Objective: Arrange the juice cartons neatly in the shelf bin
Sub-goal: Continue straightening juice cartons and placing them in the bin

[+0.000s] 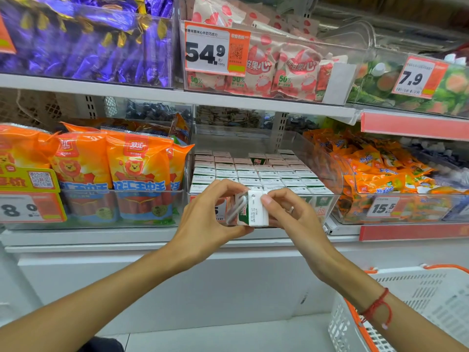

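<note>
Head view, shop shelving, read left to right. Top shelf far left: a clear bin of purple-wrapped sweets (pixel 83 41). Below it, orange sausage packs (pixel 137 171) with a lion mascot stand upright in a clear bin, a price tag (pixel 30 208) clipped to its front.

Centre, lower shelf: the clear shelf bin (pixel 327 174) is filled with juice cartons (pixel 256 174) standing in tidy rows, white tops up. One carton (pixel 256 158) near the back sits higher than its neighbours, green face showing. Above it, a bin of pink-and-white lychee candy bags (pixel 291 69) carries a tag reading 54.9 (pixel 215 50).

Just in front of the bin's front wall, both hands hold one juice carton (pixel 253 212), tilted, its white top and printed date code facing the camera, green side below. Left hand (pixel 213 214) grips the carton's left side, fingers curled over the top edge, thumb beneath. Right hand (pixel 294 214) pinches the right edge between thumb and fingers; a ring shows on one finger, a red string bracelet (pixel 378 307) on the wrist. The carton is outside the bin and clear of the rows.

Right of the bin: a bin of loose orange snack packets (pixel 375 168), tag 15.5 (pixel 383 206). Upper right, a green-packaged product, tag 7.9 (pixel 413 78). Bottom right: a white shopping basket (pixel 418 301) with orange trim.
</note>
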`<state>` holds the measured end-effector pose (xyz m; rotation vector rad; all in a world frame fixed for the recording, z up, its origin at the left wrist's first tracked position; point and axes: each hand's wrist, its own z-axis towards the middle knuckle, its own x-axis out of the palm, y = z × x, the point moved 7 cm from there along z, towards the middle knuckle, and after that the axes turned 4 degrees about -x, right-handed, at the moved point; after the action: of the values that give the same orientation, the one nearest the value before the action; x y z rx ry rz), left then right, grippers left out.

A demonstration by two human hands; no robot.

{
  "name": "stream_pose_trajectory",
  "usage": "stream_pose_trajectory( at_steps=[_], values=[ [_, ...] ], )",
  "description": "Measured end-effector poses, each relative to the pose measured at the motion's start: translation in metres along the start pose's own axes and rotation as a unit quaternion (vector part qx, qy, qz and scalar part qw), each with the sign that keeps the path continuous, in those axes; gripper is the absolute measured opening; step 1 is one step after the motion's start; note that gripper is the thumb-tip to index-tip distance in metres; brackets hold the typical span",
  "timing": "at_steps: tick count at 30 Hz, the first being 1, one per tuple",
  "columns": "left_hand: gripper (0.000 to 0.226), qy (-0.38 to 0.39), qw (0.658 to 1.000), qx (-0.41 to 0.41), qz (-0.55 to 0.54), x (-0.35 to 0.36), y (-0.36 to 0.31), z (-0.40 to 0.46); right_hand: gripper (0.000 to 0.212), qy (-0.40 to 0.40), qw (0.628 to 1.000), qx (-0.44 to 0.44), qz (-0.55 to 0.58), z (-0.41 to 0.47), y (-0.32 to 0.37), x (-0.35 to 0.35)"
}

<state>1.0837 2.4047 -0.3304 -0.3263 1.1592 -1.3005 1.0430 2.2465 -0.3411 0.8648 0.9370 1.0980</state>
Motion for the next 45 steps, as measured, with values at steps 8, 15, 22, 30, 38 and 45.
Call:
stream_pose_trajectory(
  at_steps=[8,15,22,30,38,45],
  values=[
    [0.055,0.042,0.958,-0.169,-0.227,-0.003,0.026,0.007,0.040,0.099,0.990,-0.053,-0.081,-0.004,0.001,0.015],
    [0.055,0.048,0.915,-0.254,-0.308,-0.002,0.042,0.004,0.054,0.131,0.975,-0.083,-0.162,-0.007,0.003,0.024],
    [0.057,0.106,0.878,-0.344,-0.315,0.006,0.052,-0.004,0.039,0.063,0.993,-0.068,-0.071,-0.003,0.013,0.020],
    [0.082,0.171,0.831,-0.445,-0.287,0.021,0.058,-0.022,0.039,0.001,0.998,0.051,-0.019,0.000,-0.004,0.007],
    [0.059,0.140,0.848,-0.397,-0.323,0.018,0.051,-0.014,0.036,0.080,0.993,0.091,0.004,-0.002,-0.010,0.013],
    [0.032,0.088,0.876,-0.286,-0.378,0.012,0.039,0.001,0.043,0.081,0.995,0.050,0.040,-0.001,0.001,0.015]
  ],
)
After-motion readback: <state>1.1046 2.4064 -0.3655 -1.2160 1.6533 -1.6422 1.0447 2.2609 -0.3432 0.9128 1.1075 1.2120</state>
